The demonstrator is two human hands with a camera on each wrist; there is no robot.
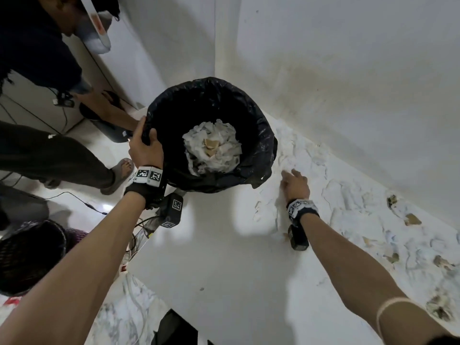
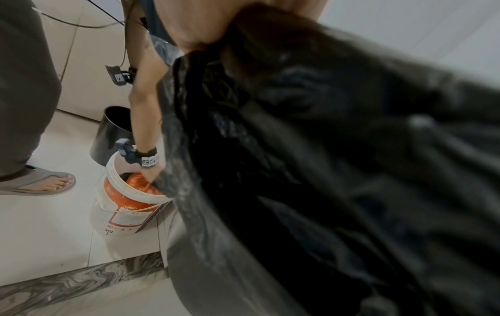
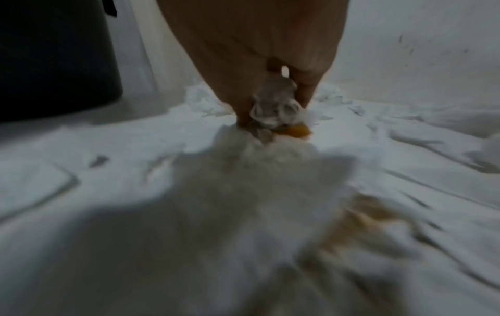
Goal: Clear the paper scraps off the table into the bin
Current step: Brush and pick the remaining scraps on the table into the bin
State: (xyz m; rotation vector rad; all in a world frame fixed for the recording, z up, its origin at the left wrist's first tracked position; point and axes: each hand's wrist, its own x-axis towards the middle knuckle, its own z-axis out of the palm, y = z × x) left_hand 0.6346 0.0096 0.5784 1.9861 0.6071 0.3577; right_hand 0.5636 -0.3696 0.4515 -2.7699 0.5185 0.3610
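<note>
Gripping the black-lined bin (image 1: 214, 135) by its rim at the counter (image 1: 224, 257) edge, the left hand (image 1: 145, 146) steadies it while the right hand (image 1: 296, 184) pinches a crumpled wad from the paper scraps (image 1: 361, 220) strewn along the wall; more scraps lie inside the bin.

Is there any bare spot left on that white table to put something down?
Yes: the near stretch of the table, bordered by the bin and the right hand, is bare. Along the wall it is crowded with paper scraps, white and brown. The left hand grips the bin's rim.
</note>
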